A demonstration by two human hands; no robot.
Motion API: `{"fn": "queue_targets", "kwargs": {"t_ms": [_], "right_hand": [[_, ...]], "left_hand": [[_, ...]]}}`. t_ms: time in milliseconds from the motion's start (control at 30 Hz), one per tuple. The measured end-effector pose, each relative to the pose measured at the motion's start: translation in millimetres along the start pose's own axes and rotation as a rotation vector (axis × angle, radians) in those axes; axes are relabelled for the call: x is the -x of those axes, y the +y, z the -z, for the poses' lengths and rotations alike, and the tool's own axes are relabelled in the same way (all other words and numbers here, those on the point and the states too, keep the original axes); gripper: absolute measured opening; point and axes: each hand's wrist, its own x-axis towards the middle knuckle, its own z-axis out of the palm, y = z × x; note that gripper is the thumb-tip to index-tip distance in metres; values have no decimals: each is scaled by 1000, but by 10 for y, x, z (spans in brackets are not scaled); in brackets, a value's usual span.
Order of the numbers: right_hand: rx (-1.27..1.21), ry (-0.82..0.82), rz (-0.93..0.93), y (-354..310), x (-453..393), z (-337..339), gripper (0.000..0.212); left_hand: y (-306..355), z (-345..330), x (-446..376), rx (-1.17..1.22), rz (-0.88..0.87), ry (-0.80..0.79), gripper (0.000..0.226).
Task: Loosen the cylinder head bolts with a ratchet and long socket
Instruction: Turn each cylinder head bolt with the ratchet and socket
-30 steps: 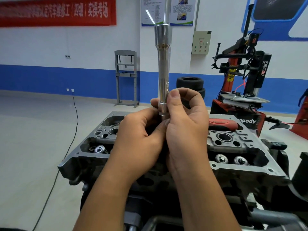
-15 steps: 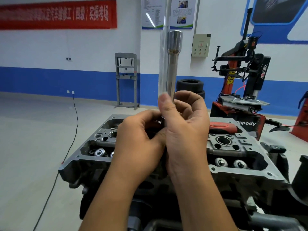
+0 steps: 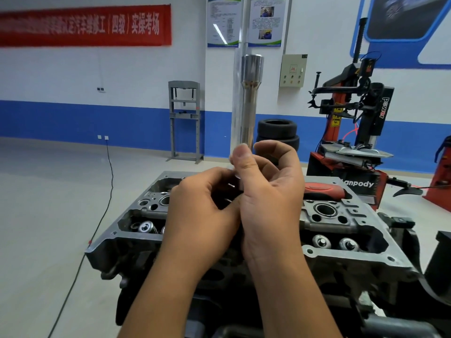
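I see a white wall point(image 3: 136, 69) with a blue stripe point(image 3: 61, 120) far away, a red banner point(image 3: 83, 25) on the left, and a pale floor point(image 3: 48, 191).

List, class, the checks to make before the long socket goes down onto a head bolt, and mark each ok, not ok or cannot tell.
1. Long socket held upright: ok.
2. Right hand pinches its lower end: ok.
3. Left hand grips something beneath; ratchet attached: cannot tell.
4. Cylinder head lies below the hands: ok.
5. Target bolt visible: cannot tell, hands cover it.
6. Red-handled tool lies on the head, apart from the hands: ok.
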Motion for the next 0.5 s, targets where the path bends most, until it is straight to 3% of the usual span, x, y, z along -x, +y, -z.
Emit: {"fn": "queue_targets", "kwargs": {"t_ms": [100,200,300,367,500], "right_hand": [[10,-50,-18,14,6,-8,12],[-36,-58,-51,15,7,-17,9],[-24,3,-8,-2,-1,-5,24],[-2,3,14,-6,4,-3,27],[-19,27,5,17,-15,-6,10]], "left_hand": [[44,49,10,97,-21,-139,36],[30,19,-1,65,41,-5,30],[9,-20,-9,9,78,105,20],[-4,6,-16,39,55,26,23],[-3,92,-11,204,47,-194,35]]}}
